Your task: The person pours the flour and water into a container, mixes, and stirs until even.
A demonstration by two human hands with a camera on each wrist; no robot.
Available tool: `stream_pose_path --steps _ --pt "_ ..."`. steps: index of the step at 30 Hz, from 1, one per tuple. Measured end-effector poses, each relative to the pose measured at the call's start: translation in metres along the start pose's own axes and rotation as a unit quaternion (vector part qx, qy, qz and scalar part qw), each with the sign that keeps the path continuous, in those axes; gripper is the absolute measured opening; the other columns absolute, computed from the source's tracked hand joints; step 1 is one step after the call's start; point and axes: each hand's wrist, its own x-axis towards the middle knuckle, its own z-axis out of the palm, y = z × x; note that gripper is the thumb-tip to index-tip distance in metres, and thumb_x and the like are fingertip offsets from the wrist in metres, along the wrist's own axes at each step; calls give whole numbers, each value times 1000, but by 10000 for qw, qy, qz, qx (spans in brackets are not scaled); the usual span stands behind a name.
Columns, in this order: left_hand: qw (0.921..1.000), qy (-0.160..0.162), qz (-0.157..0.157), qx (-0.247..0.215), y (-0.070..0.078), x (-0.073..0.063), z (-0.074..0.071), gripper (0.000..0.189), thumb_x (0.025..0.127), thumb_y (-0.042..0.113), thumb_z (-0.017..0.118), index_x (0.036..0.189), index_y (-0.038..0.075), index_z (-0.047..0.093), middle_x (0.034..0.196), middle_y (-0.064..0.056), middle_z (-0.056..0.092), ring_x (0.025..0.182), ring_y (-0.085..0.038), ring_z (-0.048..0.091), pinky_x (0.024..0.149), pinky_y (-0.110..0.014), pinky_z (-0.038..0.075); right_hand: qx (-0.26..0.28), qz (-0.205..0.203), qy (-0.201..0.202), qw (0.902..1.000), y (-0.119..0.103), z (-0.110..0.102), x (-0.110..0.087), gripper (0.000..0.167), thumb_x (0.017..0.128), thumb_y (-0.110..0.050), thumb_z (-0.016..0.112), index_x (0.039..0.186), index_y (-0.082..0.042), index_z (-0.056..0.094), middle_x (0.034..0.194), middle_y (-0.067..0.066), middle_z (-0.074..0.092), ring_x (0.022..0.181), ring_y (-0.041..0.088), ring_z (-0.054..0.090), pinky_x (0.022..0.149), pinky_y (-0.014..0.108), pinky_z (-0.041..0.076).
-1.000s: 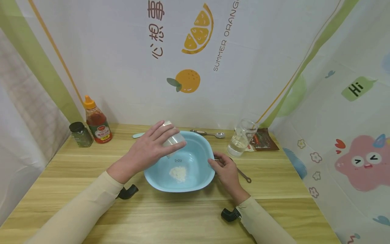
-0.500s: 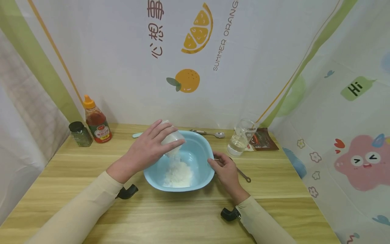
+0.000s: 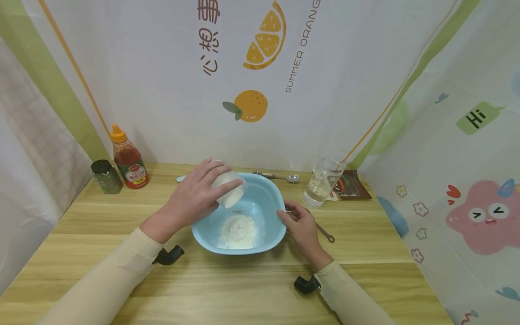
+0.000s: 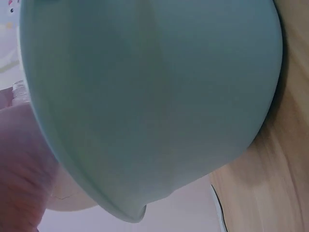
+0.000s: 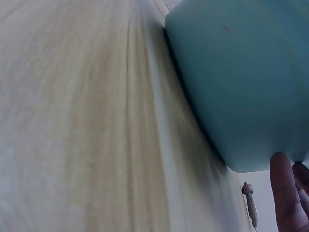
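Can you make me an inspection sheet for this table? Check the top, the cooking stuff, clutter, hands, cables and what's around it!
Surface: streaky wood-grain table, bearing the blue bowl.
Job's things: white powder heaped in the blue bowl; tilted cup above it.
Clutter: red sauce bottle, dark-lidded jar, glass of clear liquid, spoon, brown packet; brown handle, partly hidden.
Hands: left hand holds the tilted cup; right hand grips the blue bowl's rim.
Cables: nothing seen.
Surroundings: white curtain with orange prints.
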Motion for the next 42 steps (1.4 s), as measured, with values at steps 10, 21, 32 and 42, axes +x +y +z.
stream_pose_path --steps 10,21,32,42 --pt "9986 152 -399 -323 -1 -4 -4 86 73 1 98 151 16 66 149 -21 63 140 -44 55 115 -62 54 -17 43 38 10000 -1 1 1 36 103 -2 79 136 9 71 132 28 73 115 27 78 88 27 66" --pt "9890 386 -997 -1020 -3 -10 -5 96 70 6 104 155 13 60 150 -18 60 139 -43 55 104 -61 60 -43 7 36 10000 -1 0 0 36 103 -3 80 135 9 71 131 28 73 113 25 79 87 26 66" --pt "9723 636 -1611 -1572 -6 -14 -7 100 71 7 104 158 7 56 152 -19 60 139 -43 53 100 -62 61 -15 19 8 10000 -1 1 0 37 103 -5 80 136 9 71 130 28 74 111 22 78 86 26 66" --pt "9308 646 -2696 -2384 -7 -19 -12 101 77 6 101 163 6 49 153 -19 58 140 -39 54 112 -65 50 -7 16 -20 10000 0 0 0 37 103 -5 79 137 9 70 132 28 73 112 23 78 87 26 66"
